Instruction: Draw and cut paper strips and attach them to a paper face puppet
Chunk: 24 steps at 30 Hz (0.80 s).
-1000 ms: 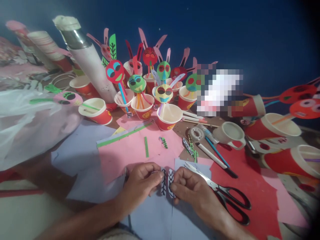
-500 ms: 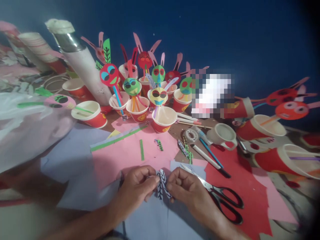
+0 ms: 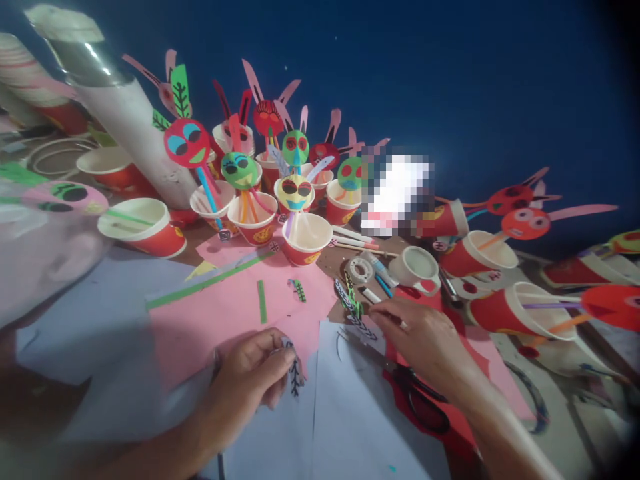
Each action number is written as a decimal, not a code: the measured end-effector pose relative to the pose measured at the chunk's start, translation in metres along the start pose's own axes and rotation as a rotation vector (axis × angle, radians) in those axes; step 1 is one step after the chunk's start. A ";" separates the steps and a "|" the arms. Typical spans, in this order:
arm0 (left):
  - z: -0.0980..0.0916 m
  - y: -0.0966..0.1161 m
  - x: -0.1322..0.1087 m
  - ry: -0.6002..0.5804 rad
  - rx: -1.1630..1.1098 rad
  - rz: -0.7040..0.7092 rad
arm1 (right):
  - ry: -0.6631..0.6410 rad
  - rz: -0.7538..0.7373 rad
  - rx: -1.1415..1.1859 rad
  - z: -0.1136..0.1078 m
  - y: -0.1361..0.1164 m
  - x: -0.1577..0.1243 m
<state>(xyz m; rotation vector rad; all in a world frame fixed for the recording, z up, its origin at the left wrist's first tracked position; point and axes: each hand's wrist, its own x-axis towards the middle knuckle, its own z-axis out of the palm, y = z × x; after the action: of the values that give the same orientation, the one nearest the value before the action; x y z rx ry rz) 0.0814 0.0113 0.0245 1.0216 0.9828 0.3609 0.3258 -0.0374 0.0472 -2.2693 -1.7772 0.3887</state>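
Observation:
Pinched between thumb and fingers of my left hand (image 3: 257, 367) is a small white paper leaf (image 3: 295, 377) with a black branching pattern, held above the blue paper. My right hand (image 3: 420, 340) is over the right side of the work area, palm down, its fingertips slightly apart. By those fingertips lies another white patterned paper leaf (image 3: 366, 327), below a small heap of green and white patterned leaves (image 3: 347, 293). The hand partly covers a white marker (image 3: 371, 295). Black-handled scissors (image 3: 425, 403) lie beneath my right wrist, partly hidden.
Pink paper (image 3: 200, 327) carries a long green strip (image 3: 215, 280) and short green pieces. Behind stand several red paper cups (image 3: 306, 250) with paper-faced figures. A tape roll (image 3: 359, 269) and a white mug (image 3: 414, 267) sit right of centre; a tall flask (image 3: 130, 127) is back left.
My right hand has moved away from my left, up and right to the leaf heap, where a patterned leaf now lies. My left hand still holds one leaf. The view has shifted right.

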 end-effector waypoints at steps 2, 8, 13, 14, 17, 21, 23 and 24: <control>0.001 0.001 0.000 -0.007 -0.006 0.005 | 0.060 -0.027 0.003 0.009 -0.001 0.004; 0.000 0.001 0.000 -0.016 -0.016 0.012 | 0.120 -0.097 -0.219 0.031 -0.014 0.018; -0.004 -0.002 0.001 -0.027 -0.060 0.015 | 0.133 -0.093 -0.291 0.036 -0.020 0.023; -0.004 -0.002 0.001 -0.027 -0.068 0.008 | 0.136 -0.093 -0.292 0.037 -0.020 0.023; -0.004 0.000 0.001 -0.022 -0.077 -0.012 | 0.143 -0.100 -0.281 0.038 -0.019 0.023; -0.003 0.004 0.000 -0.002 -0.093 -0.035 | 0.163 -0.105 -0.275 0.038 -0.015 0.022; -0.003 0.005 0.000 -0.002 -0.099 -0.040 | 0.214 -0.109 -0.272 0.035 -0.017 0.017; -0.003 0.005 0.000 -0.003 -0.101 -0.038 | 0.247 -0.123 -0.260 0.034 -0.020 0.013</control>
<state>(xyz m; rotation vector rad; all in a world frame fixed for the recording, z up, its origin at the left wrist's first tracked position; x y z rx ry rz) 0.0797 0.0156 0.0283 0.9111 0.9703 0.3734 0.2993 -0.0190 0.0212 -2.2365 -1.9146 -0.1487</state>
